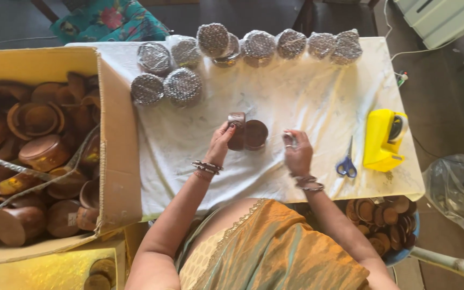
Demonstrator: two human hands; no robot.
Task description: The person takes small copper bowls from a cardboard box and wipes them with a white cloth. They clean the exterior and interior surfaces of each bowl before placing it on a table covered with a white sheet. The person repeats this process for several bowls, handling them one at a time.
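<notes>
The left hand (221, 140) is holding a stack of brown bowls (247, 134) tight; the right hand (296, 153) is pinching something small, so keeping the stack steady seems wise

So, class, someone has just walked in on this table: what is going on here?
A person stands at a table covered with a white cloth. The left hand holds a small stack of brown wooden cups on the cloth, while the right hand pinches something small that is too blurred to identify. Along the far edge lie wrapped bundles. Blue scissors and a yellow tape dispenser sit to the right. An open cardboard box of loose wooden cups stands on the left.
</notes>
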